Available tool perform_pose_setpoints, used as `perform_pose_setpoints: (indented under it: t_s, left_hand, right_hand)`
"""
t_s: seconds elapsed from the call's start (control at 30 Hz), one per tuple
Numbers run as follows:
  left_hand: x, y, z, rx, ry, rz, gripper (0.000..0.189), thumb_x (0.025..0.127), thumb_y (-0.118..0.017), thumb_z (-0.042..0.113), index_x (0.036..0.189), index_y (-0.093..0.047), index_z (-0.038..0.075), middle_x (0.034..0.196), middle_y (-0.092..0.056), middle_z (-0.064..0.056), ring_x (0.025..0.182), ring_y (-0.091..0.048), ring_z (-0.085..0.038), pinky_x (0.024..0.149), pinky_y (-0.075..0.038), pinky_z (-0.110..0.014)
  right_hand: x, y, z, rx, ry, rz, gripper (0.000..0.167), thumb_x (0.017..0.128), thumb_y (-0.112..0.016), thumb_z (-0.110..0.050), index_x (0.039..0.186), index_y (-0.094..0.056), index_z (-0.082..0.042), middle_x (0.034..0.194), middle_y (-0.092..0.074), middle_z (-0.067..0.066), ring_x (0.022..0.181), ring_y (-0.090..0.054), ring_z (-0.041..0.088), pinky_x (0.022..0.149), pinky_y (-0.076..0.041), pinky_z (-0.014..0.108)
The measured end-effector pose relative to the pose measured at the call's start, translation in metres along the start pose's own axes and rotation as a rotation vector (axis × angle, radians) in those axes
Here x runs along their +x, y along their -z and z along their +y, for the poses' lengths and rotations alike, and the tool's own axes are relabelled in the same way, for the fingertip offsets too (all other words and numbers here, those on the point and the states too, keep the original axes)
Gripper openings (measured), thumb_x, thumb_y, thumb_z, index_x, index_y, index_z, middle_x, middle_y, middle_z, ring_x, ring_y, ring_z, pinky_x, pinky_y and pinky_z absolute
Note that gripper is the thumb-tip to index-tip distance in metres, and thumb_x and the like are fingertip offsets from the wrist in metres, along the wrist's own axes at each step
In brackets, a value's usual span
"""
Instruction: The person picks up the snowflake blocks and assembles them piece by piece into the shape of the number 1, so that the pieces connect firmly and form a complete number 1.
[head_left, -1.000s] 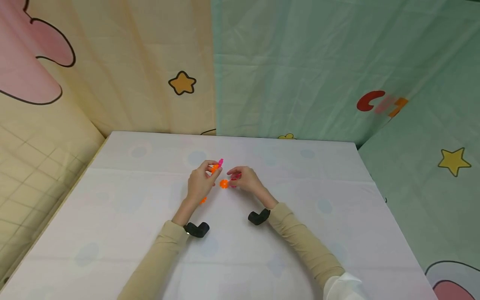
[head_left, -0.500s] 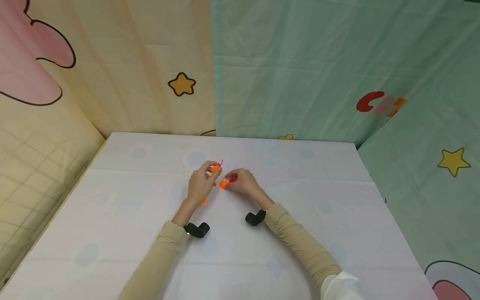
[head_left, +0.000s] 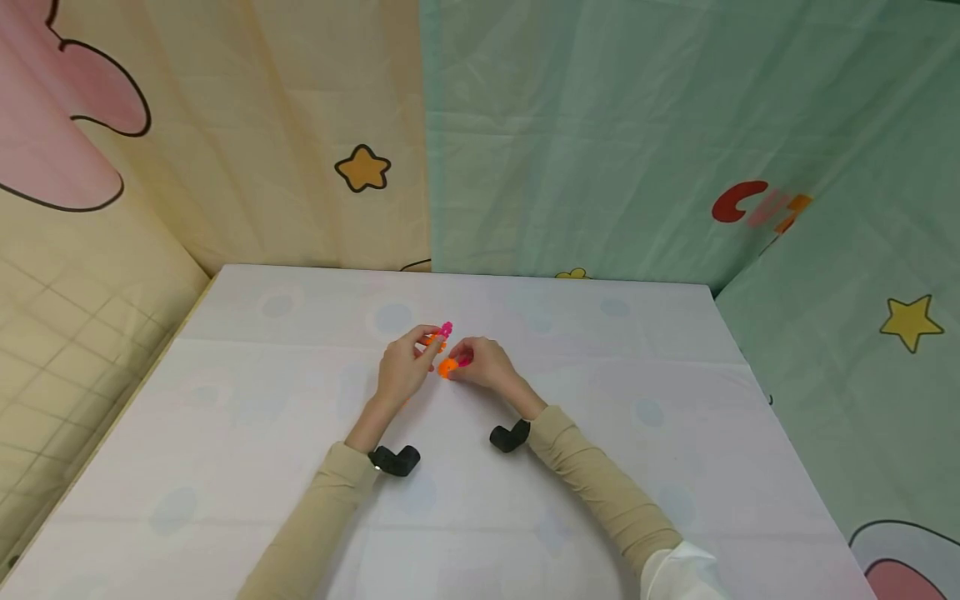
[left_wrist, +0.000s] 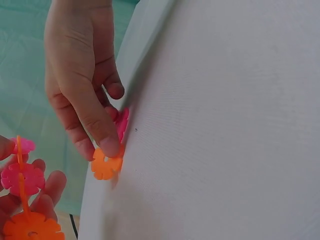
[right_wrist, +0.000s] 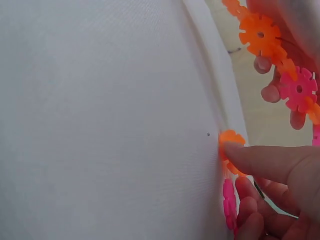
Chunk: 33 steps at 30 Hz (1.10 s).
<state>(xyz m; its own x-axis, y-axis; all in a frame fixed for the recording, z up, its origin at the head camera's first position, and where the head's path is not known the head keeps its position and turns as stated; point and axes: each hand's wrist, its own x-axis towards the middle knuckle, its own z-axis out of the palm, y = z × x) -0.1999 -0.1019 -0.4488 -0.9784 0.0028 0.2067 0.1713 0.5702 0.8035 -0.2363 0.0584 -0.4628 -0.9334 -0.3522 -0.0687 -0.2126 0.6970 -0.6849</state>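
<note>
Notched-disc chain (right_wrist: 270, 42), orange and pink: we are seeing the left hand (head_left: 401, 368) pinching it. We are also seeing the right hand (head_left: 487, 364) pinching an orange disc (left_wrist: 103, 169).

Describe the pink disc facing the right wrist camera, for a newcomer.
Right wrist view: beyond the white tabletop, upper right, the left grip holds an orange-and-pink chain. Its pink disc sits between orange pieces, the only pink one showing its central hole.

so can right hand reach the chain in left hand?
Probably yes: the right hand is close to the chain in the left hand, nothing visible between them. It holds an orange disc, though, so may need freeing first.
</note>
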Motion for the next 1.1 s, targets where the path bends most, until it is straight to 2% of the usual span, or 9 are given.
perform_pose_setpoints:
  t_s: [0.17,0.4,0.73,1.1]
  left_hand:
    - [0.0,0.0,0.001,0.02,-0.008,-0.016,0.029,0.095,-0.059,0.03,0.118,-0.064,0.014,0.096,-0.069,-0.011,0.058,-0.064,-0.016,0.048,-0.04,-0.023]
    - [-0.001,-0.002,0.001,0.031,0.001,-0.037,0.027,0.096,-0.057,0.031,0.117,-0.064,0.015,0.096,-0.07,-0.008,0.06,-0.066,-0.015,0.051,-0.041,-0.025]
    - [-0.001,-0.005,0.0,0.016,0.006,-0.032,0.025,0.096,-0.058,0.033,0.111,-0.066,0.015,0.092,-0.069,-0.008,0.056,-0.064,-0.016,0.051,-0.042,-0.025]
    - [-0.002,-0.008,-0.003,0.004,0.004,-0.049,0.023,0.095,-0.06,0.033,0.11,-0.065,0.017,0.086,-0.071,-0.006,0.055,-0.063,-0.012,0.052,-0.044,-0.026]
  right_hand:
    - [-0.002,0.002,0.002,0.076,0.003,0.004,0.021,0.079,-0.078,-0.012,0.097,-0.072,-0.004,0.088,-0.071,0.009,0.075,-0.062,0.016,0.069,-0.053,0.022]
    - [-0.006,0.006,0.008,0.09,0.015,0.046,0.015,0.086,-0.07,-0.013,0.098,-0.073,-0.005,0.084,-0.071,0.008,0.071,-0.061,0.014,0.067,-0.052,0.021]
    - [-0.013,0.017,0.013,0.154,-0.034,0.112,0.018,0.087,-0.066,-0.014,0.101,-0.067,-0.003,0.089,-0.072,0.012,0.068,-0.063,0.015,0.066,-0.053,0.025]
    - [-0.018,0.026,0.016,0.208,-0.041,0.184,0.019,0.091,-0.065,-0.016,0.106,-0.067,-0.004,0.077,-0.067,0.01,0.058,-0.058,0.015,0.056,-0.049,0.021]
